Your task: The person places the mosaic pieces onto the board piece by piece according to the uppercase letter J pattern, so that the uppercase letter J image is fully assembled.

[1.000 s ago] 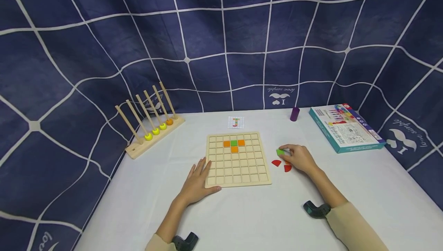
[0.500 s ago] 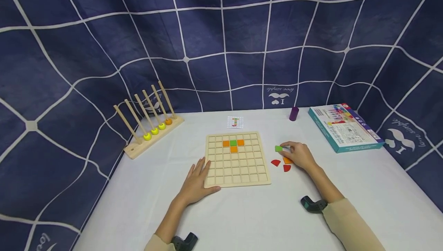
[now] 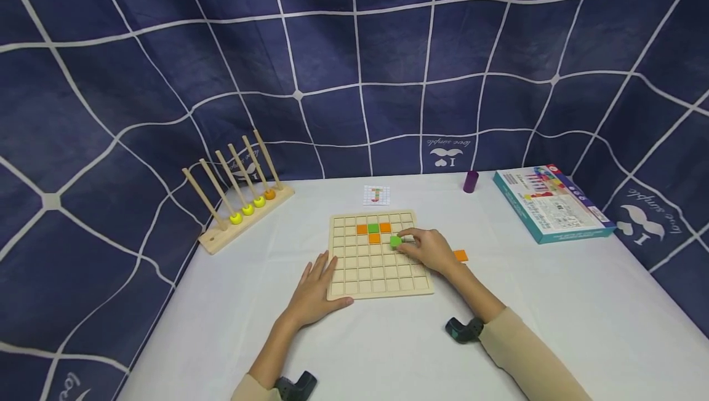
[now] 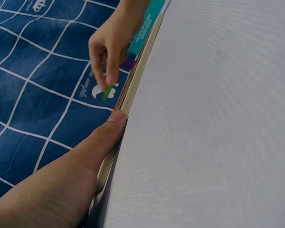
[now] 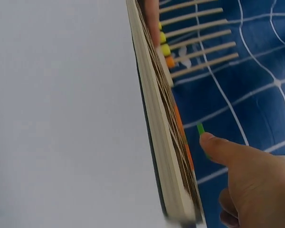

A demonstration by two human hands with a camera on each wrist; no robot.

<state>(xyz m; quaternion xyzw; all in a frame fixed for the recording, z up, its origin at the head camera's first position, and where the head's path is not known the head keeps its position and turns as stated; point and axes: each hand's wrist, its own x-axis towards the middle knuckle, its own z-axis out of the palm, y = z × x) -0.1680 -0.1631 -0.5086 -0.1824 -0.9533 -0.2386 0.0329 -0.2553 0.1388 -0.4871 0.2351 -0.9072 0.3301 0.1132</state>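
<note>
A square wooden grid board (image 3: 382, 275) lies flat on the white table. Three orange tiles (image 3: 375, 238) and one green tile (image 3: 373, 228) sit in its upper cells, forming a T. My right hand (image 3: 431, 250) pinches a second green square tile (image 3: 396, 242) between thumb and fingers, over the right half of the board. In the left wrist view that green tile (image 4: 107, 93) shows edge-on, above the board's surface. With fingers spread, my left hand (image 3: 314, 293) rests at the board's left edge; its thumb lies by the front corner. The right hand and forearm hide the red pieces.
A loose orange tile (image 3: 461, 256) lies right of the board, beside my right wrist. Behind the board is a small pattern card (image 3: 377, 195). A peg rack with beads (image 3: 249, 219) stands left; a purple cylinder (image 3: 471, 182) and a teal-sided box (image 3: 554, 204) stand at back right.
My right hand has picked up the green tile from the table right of the board and carried it left over the grid. My left hand has stayed at the board's edge.
</note>
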